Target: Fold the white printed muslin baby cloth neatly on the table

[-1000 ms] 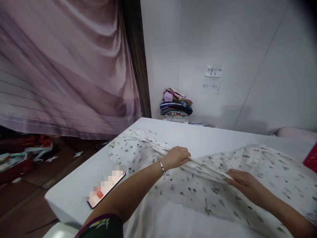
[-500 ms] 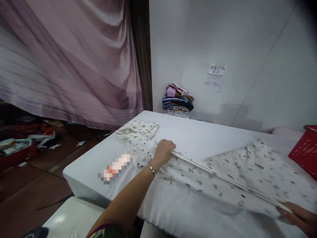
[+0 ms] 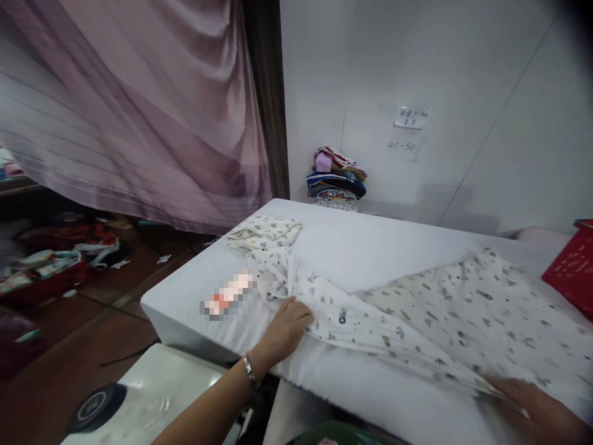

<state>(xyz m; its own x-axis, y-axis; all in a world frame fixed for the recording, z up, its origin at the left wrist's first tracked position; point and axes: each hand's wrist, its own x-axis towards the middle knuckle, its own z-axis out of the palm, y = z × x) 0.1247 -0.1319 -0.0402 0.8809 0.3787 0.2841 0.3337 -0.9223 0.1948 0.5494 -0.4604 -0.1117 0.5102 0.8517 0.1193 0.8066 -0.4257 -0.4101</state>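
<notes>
A white cloth with small grey-green prints [image 3: 426,309] lies spread along the table, bunched at its left end. Its near edge is doubled over. My left hand [image 3: 288,327], with a silver bracelet at the wrist, has its fingers closed on that edge near the left end. At the lower right my right hand [image 3: 532,402], blurred by motion, grips the same edge; its fingertips are partly hidden by the fabric. Past the bunched end sits a folded cloth [image 3: 266,232] with a matching print. A pixelated patch [image 3: 229,293] covers something on the table to the left.
The white-covered table [image 3: 185,290] has its left corner near a white surface with a dark round part [image 3: 97,405]. A red basket [image 3: 572,269] stands at the right. Folded clothes [image 3: 336,179] are stacked by the wall. A pink curtain [image 3: 185,111] hangs left; clutter lies on the floor.
Both hands have moved toward me, bringing the cloth's long edge over to the near side. The pale straight edge band no longer shows. The view has shifted slightly.
</notes>
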